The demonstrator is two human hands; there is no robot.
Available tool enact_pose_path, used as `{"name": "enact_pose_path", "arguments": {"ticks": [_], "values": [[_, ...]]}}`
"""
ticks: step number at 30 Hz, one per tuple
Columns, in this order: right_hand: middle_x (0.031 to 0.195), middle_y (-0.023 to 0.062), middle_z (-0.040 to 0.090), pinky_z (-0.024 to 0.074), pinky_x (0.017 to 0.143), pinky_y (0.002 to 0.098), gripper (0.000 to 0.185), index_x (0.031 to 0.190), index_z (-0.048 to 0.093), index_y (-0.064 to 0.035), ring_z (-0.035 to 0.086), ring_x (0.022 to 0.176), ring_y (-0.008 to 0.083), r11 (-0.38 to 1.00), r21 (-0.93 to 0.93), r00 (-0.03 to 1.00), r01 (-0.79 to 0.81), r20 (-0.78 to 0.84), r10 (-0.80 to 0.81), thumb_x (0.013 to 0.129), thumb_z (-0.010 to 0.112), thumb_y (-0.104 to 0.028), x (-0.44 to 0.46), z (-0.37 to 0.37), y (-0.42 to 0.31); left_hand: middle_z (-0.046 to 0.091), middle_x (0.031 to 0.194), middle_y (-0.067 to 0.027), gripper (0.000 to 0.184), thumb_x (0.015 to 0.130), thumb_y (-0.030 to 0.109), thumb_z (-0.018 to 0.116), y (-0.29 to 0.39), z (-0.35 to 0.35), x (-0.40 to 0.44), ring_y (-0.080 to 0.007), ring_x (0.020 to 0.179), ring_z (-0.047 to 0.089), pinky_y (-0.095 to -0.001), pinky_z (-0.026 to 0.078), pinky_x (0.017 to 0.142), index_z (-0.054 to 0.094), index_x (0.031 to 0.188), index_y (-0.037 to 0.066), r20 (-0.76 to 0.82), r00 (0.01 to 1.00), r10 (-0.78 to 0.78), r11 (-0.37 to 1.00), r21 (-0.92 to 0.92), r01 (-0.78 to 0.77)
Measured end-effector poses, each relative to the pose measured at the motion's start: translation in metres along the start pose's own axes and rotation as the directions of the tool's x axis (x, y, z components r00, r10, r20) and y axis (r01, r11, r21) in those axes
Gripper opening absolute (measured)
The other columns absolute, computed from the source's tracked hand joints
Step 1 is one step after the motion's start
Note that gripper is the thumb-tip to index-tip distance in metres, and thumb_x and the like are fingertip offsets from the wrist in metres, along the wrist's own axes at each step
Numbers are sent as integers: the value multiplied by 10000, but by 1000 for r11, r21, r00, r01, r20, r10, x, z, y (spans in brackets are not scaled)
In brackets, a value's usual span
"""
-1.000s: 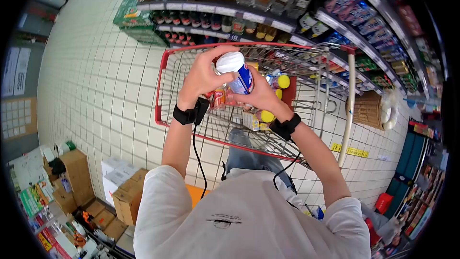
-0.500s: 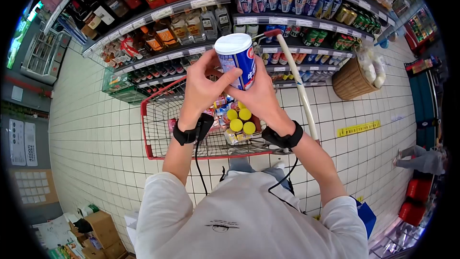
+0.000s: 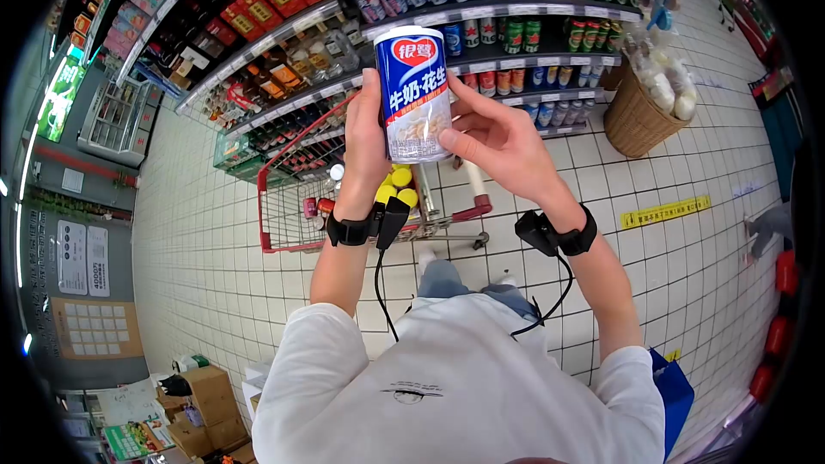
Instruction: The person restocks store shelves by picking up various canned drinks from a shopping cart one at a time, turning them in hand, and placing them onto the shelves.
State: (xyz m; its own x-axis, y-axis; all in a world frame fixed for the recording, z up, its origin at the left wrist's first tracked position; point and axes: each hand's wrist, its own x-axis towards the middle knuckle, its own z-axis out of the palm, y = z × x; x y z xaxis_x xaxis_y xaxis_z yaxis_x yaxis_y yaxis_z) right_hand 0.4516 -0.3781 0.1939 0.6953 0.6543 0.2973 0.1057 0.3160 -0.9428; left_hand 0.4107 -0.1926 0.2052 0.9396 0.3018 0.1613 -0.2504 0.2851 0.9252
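Between my two hands, above the cart, I hold an upright can (image 3: 415,94) of peanut milk, blue and white with a red heart-shaped logo. Its printed front faces me. Along its left side lies my left hand (image 3: 364,150), thumb pointing up and the other fingers hidden behind. My right hand (image 3: 507,142) grips the right side, its thumb on the lower front and index finger near the upper edge. Both wrists wear black straps with cabled devices. Beneath my forearms, the red-rimmed shopping cart (image 3: 260,180) carries several yellow-lidded containers (image 3: 402,179) and small red items.
Ahead, shelves (image 3: 507,13) hold drink cans, bottles and red boxes. A wicker basket (image 3: 636,125) with white bagged goods stands to the right. Yellow floor tape (image 3: 666,212) marks the tiles. Cardboard boxes (image 3: 206,404) lie at lower left; a person's leg shows at far right.
The can has been turned so its front label faces me, and its lid is now seen nearly edge-on. My right hand's grip has shifted. The cart and its handle appear turned relative to me.
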Motion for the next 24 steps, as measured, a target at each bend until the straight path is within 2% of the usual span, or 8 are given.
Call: {"name": "enact_pose_path", "arguments": {"ticks": [7, 9, 11, 13, 16, 17, 20, 24], "values": [[1058, 92, 636, 548, 790, 261, 702, 1474, 405, -26, 623, 893, 115, 997, 30, 986, 77, -152, -72, 873, 755, -119, -49, -67, -38, 704, 1034, -100, 576, 1057, 475, 354, -12, 99, 3, -124, 863, 672, -256, 533, 762, 636, 1136, -21, 112, 993, -47, 998, 49, 41], [1142, 61, 577, 510, 869, 277, 668, 1481, 404, -34, 573, 951, 123, 996, 66, 985, 53, -168, -41, 884, 702, -6, -58, -86, -51, 700, 999, -77, 578, 1059, 480, 348, -13, 123, 8, -102, 834, 638, -255, 507, 761, 641, 1119, -14, 118, 992, -44, 986, 163, 24], [1157, 63, 574, 505, 870, 276, 663, 1478, 410, -32, 559, 958, 124, 996, 43, 980, 80, -185, -71, 884, 702, -8, -62, -106, -55, 693, 1007, -68, 580, 1065, 478, 327, -22, 140, 19, -106, 852, 619, -254, 488, 787, 648, 1102, -4, 117, 992, -37, 981, 194, 14], [1013, 82, 614, 556, 747, 260, 665, 1446, 446, -15, 605, 856, 109, 984, -45, 953, 170, -248, -176, 867, 757, -116, -61, -125, -51, 685, 997, -84, 598, 1071, 471, 299, -24, 158, 25, -116, 865, 603, -267, 470, 810, 647, 1084, -16, 151, 987, -46, 937, 349, -10], [1029, 77, 575, 561, 726, 260, 652, 1444, 454, -26, 593, 859, 110, 988, -32, 952, 150, -264, -153, 871, 752, -113, -60, -148, -54, 691, 920, -97, 611, 1074, 464, 279, -23, 177, 40, -127, 800, 614, -279, 488, 747, 630, 1064, -36, 207, 977, -46, 853, 518, -70], [1038, 76, 565, 563, 728, 258, 651, 1448, 449, -32, 592, 867, 112, 989, -35, 952, 145, -269, -149, 875, 748, -112, -58, -155, -55, 690, 879, -94, 600, 1077, 446, 275, -8, 190, 38, -124, 771, 614, -284, 491, 713, 625, 1048, -40, 146, 959, -243, 837, 531, 132], [1060, 79, 571, 569, 749, 257, 659, 1470, 415, -44, 591, 896, 125, 992, -40, 960, 122, -251, -128, 893, 726, -102, -42, -178, -59, 687, 873, -95, 582, 1083, 403, 279, -27, 198, 67, -125, 779, 603, -299, 486, 736, 626, 1020, -59, 242, 970, 16, 834, 532, -146], [1199, 116, 607, 544, 863, 294, 712, 1539, 291, -87, 588, 1030, 140, 993, -64, 986, 96, -128, -104, 936, 671, -98, 1, -210, -67, 699, 947, -134, 569, 1087, 375, 282, -34, 203, 108, -140, 860, 601, -312, 478, 803, 629, 1062, -75, 227, 965, 132, 831, 506, -232]]}}
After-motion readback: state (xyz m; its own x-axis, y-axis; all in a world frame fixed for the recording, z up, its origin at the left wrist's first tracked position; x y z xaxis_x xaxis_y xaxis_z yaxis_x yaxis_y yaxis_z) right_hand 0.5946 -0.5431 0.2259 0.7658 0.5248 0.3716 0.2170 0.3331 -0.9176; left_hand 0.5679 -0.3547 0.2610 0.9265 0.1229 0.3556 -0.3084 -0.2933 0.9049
